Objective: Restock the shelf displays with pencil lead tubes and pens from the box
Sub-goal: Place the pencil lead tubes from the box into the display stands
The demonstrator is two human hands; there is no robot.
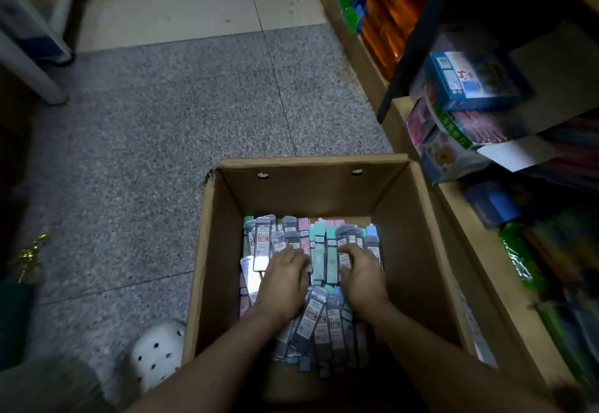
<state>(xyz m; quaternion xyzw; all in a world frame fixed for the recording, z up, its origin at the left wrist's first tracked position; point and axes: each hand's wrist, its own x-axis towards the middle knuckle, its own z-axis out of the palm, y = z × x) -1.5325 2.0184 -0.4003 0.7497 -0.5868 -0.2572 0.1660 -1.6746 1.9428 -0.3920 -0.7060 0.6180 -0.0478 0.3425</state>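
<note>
Reaching down into the cardboard box (418,218), both hands sit on the pile of pencil lead tubes (319,312) that covers the box bottom. Box is open-topped, on the grey speckled floor (146,127), its right wall just beside the wooden shelf unit (366,65).

Left hand (282,283): palm down on the tubes, left of box centre, fingers curled over the heads of a few grey tubes. Looks like it grips them, but the fingertips are buried in the pile, so can't tell for sure whether anything is actually pinched.

Right hand (361,275): palm down, right of box centre, fingers bent round the lower ends of some dark grey tubes near the box's right wall. Same problem: fingertips blurred, grip not certain.

Between the two hands, inside the box, a couple of mint-green tubes (324,257) lie lengthways. More tubes in pink, pale blue and grey are packed toward the box's far wall; a loose bunch w/ red-and-white labels lies nearer the body, between the forearms. Far wall of the box has two small round holes.

Right of the box, the shelf unit carries a blue carton (473,78) stacked on other coloured cartons, w/ orange and green packs (376,7) further along. Left of the box, at its near corner, a white perforated clog (158,354) on the floor.
</note>
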